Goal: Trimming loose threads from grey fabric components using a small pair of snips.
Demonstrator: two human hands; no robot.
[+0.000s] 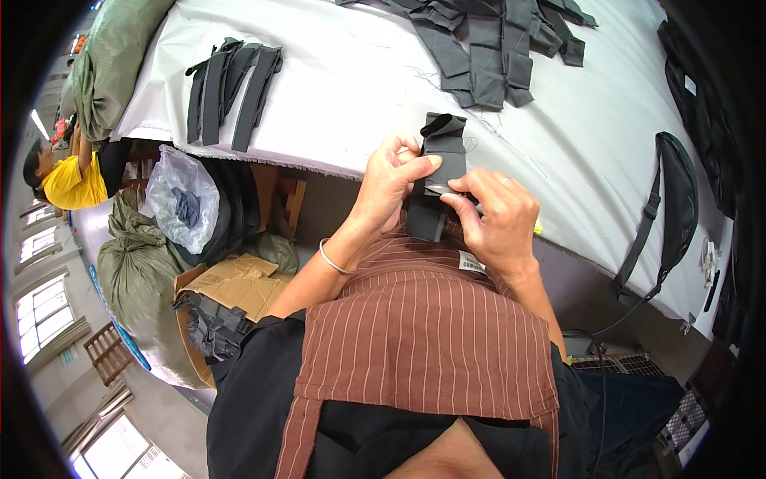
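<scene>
Just in front of my apron, at the table's near edge, a dark grey fabric strip (444,156) stands between my two hands, its top end folded over. My left hand (392,177) pinches the strip's left side between thumb and fingers. From the right, my right hand (496,209) is closed, thumb and forefinger pressed together at the strip's edge. A small silvery sliver (437,189) shows at those fingertips, too small to name. The strip's lower part (426,219) hangs down over the table edge. Loose threads curl beside the strip.
Dark fabric strips lie piled (487,56) at the far side of the white-covered table (335,96), with a smaller group (231,88) at left. A black belt bag (670,207) lies right. Below left stand a cardboard box (239,283) and sacks (140,255). A person in yellow (76,184) is far left.
</scene>
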